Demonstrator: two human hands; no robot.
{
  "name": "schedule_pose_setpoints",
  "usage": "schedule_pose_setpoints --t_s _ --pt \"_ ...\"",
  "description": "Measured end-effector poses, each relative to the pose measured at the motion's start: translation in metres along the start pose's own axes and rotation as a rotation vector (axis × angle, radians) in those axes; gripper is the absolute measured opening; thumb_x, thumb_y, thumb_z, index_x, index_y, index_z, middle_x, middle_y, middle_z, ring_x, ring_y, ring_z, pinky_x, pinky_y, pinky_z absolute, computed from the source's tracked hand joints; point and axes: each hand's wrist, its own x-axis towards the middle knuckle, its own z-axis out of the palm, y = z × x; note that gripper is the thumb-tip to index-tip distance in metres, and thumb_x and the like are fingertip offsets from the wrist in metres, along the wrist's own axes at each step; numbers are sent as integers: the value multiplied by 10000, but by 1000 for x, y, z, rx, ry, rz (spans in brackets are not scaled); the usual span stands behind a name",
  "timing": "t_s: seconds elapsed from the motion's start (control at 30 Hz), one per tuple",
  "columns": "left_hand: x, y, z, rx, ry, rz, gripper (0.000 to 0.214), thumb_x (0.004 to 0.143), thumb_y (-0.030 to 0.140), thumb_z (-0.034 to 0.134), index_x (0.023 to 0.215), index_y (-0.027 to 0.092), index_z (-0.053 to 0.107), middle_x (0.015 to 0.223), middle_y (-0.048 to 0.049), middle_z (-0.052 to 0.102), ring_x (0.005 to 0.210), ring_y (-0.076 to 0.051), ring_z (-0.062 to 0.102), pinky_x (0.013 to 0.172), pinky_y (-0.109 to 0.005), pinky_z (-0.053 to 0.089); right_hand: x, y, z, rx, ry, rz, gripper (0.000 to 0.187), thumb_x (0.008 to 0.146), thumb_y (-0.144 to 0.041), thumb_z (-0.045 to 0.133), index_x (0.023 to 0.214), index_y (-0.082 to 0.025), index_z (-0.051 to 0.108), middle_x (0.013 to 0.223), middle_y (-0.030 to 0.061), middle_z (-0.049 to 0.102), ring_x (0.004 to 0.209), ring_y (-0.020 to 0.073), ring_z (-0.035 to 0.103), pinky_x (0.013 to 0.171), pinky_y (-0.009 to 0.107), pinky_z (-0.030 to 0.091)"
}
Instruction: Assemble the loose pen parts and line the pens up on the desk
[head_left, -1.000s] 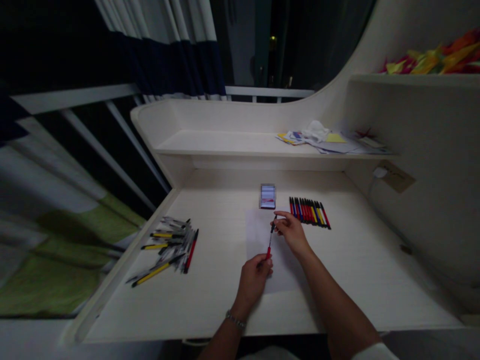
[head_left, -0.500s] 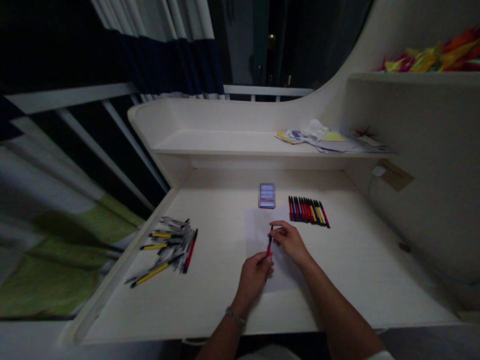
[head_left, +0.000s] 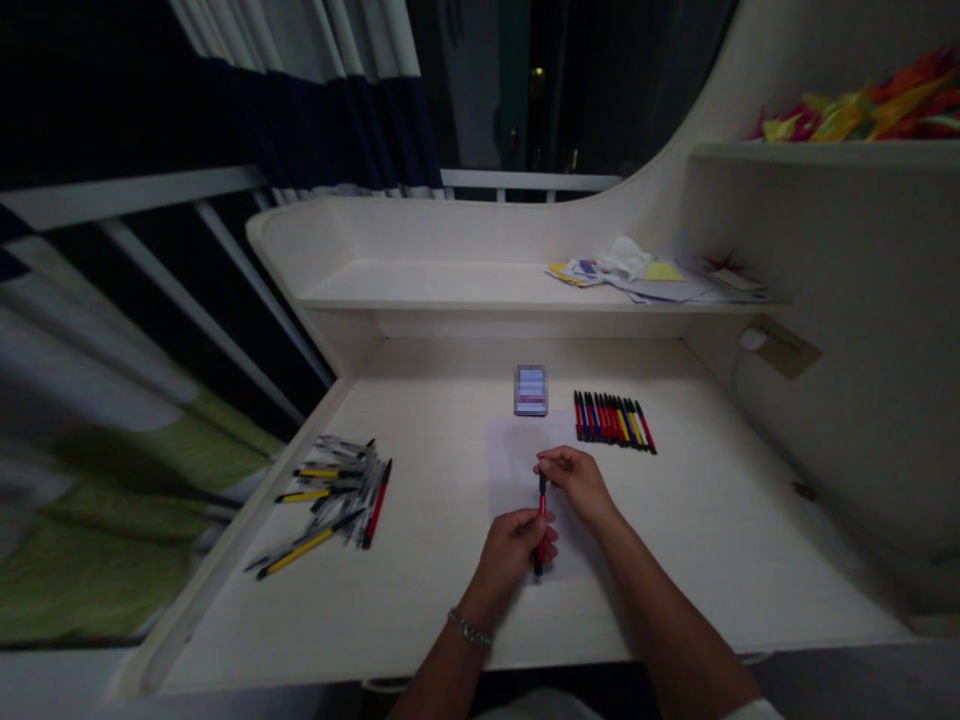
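Head view: both hands on one red pen, upright in the picture over a white sheet.

Left hand (head_left: 514, 548) is closed around the barrel of the red pen (head_left: 541, 506), while the right hand (head_left: 579, 484) pinches its black upper end; the hands are apart, linked by the pen, above the white sheet (head_left: 506, 460) on the desk (head_left: 435, 590). If the two grips push out of line, the tip could bend or the black end seat crookedly; a loose left grip could let the barrel slip. A careless right elbow or wrist might scatter the neat row of pens (head_left: 615, 422) just beside that hand. No brand shows on the pens; the phone (head_left: 531, 391) has a blurred screen, and marks on the brown wall plate (head_left: 789, 352) are too small to read.
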Motion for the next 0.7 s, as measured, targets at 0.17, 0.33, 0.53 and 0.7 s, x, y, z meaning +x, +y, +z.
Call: schedule_pose_setpoints --t_s 0.17,0.33,0.53,0.7 --pt "3 -5 4 35 119 20 346 640 413 815 763 118 683 596 -48 659 496 -139 591 500 -247 433 -2 6 6 -9 63 35 345 607 -453 802 802 -175 741 676 25 680 601 155 546 564 281 390" --pt "6 -13 5 92 143 87 336 620 411 827 697 132 657 538 -20 626 466 -112 543 481 -225 399 -7 15 10 -6 162 26 365 564 -463 836 577 -186 598 544 -27 562 534 120 466 545 264 358" --pt "4 -8 7 -12 64 -25 441 644 497 797 809 101 694 700 -90 691 549 -155 621 551 -276 482 -11 20 1 218 -28 183 459 668 -583 738 886 -179 714 838 73 710 719 179 608 619 277 444" --pt "3 -4 9 -69 97 -32 412 629 453 819 808 110 678 709 -77 689 554 -156 627 550 -276 495 -10 27 2 224 -13 177 413 619 -540 791 772 -166 707 735 65 687 664 172 595 600 271 444"
